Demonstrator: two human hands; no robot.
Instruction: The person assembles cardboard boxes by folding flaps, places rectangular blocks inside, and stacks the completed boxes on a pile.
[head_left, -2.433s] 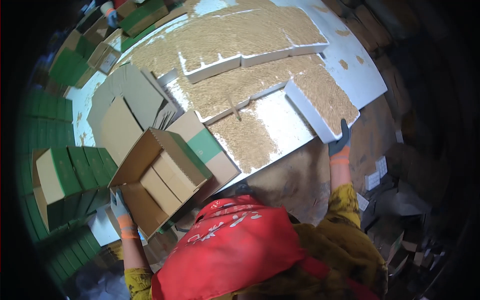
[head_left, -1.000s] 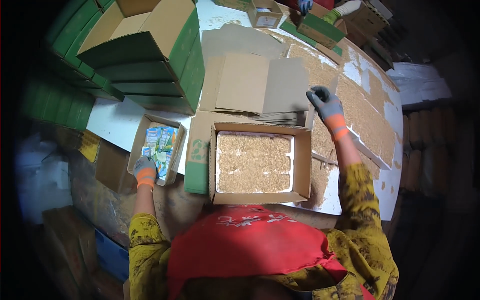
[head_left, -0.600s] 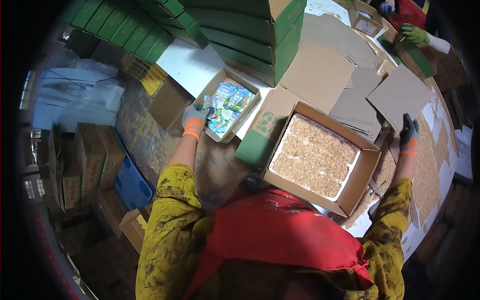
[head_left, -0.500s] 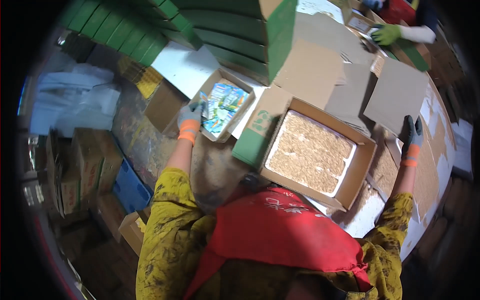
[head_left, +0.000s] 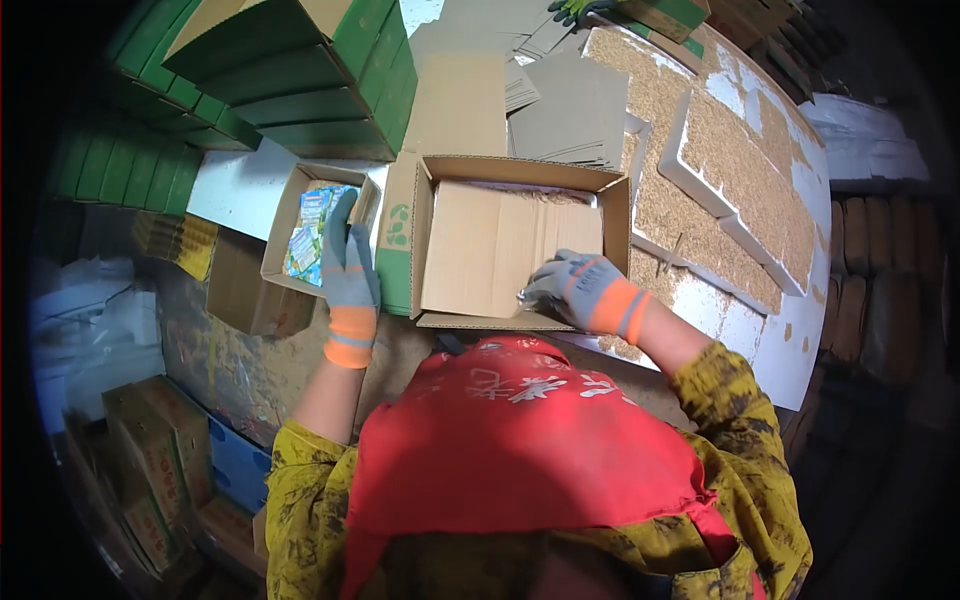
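A brown cardboard sheet (head_left: 480, 250) lies inside an open carton (head_left: 622, 215), over pale grainy material that shows only in a strip along the far side. On the sheet's near right corner my right hand (head_left: 590, 288), in a grey glove with an orange cuff, is closed with bent fingers at the cardboard. My left hand (head_left: 350, 270), gloved alike, reaches over the right side of a small open box (head_left: 275, 245). Its fingers are stretched out beside several blue and green packets (head_left: 312, 225) in that box; I see nothing gripped there.
Green cartons (head_left: 330, 90) are stacked at far left. Grey cardboard sheets (head_left: 568, 110) lie behind the open carton. White trays (head_left: 735, 215) of tan grainy material cover the table's right side. A co-worker's green glove (head_left: 578, 10) shows at the far edge. Brown boxes (head_left: 155, 440) stand at lower left.
My right hand has come in from the far right, and a cardboard sheet now covers the carton's grainy contents. My left hand has shifted onto the small box's right side. The view has turned.
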